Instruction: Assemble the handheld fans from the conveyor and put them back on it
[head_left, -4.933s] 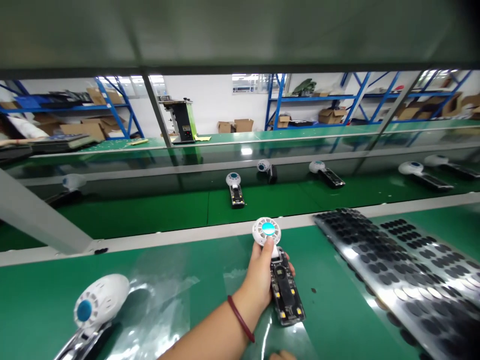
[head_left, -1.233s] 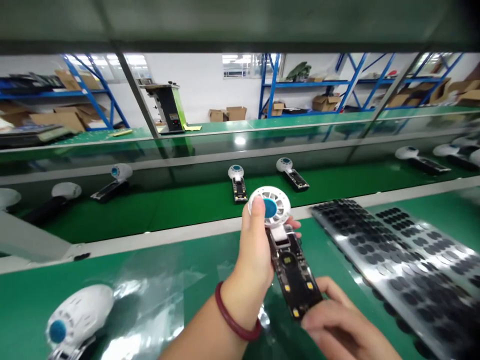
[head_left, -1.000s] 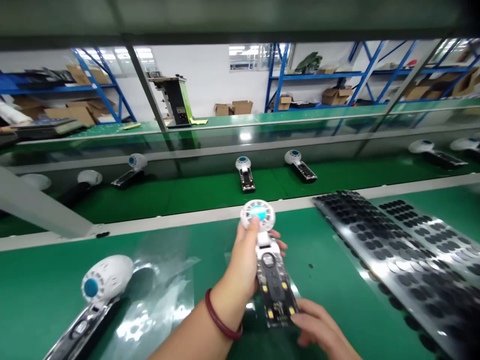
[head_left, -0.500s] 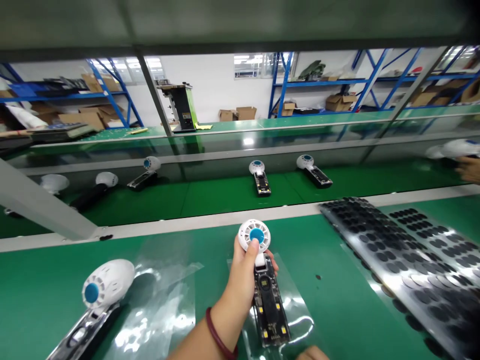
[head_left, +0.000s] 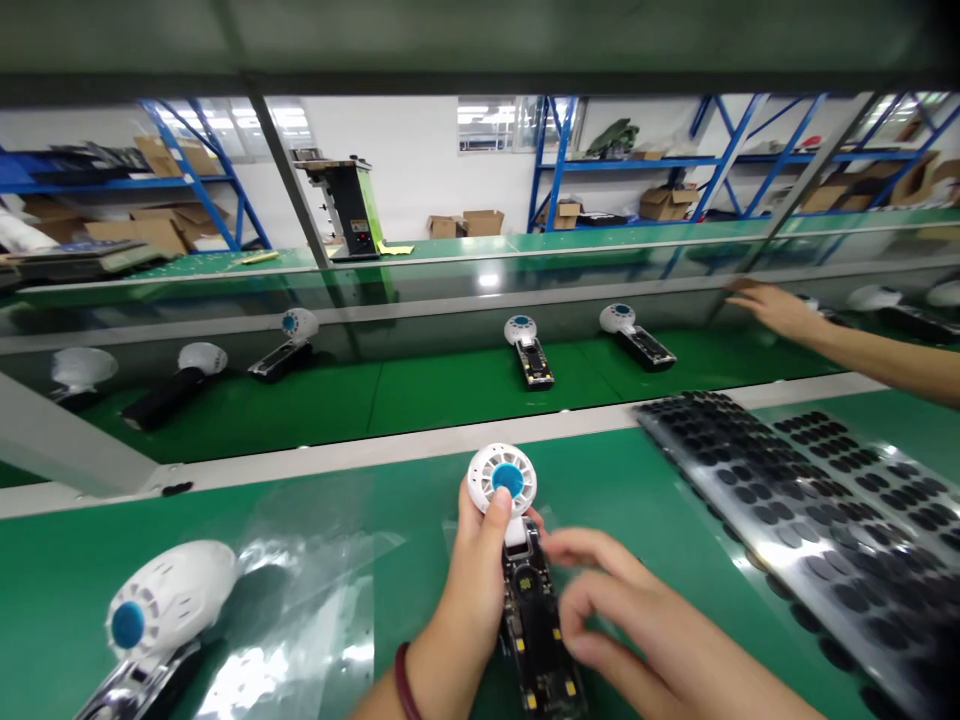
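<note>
white-headed device [head_left: 527,595], right hand [head_left: 645,615] now alongside

Right bare hand [head_left: 626,605] blurred; contact with white-headed, black-bodied handheld device [head_left: 538,622] unclear. Near-left white oval-headed, blue-centred device [head_left: 176,600]: handle cut off below.

Blue shelves [head_left: 637,163] at the back hold cardboard boxes [head_left: 664,205], and a black-and-green machine [head_left: 352,210] stands on the far bench [head_left: 457,246].

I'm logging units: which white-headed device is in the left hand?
The front centre device, gripped by the left hand. The lower left device lies untouched; the others lie beyond the pale rail.
</note>
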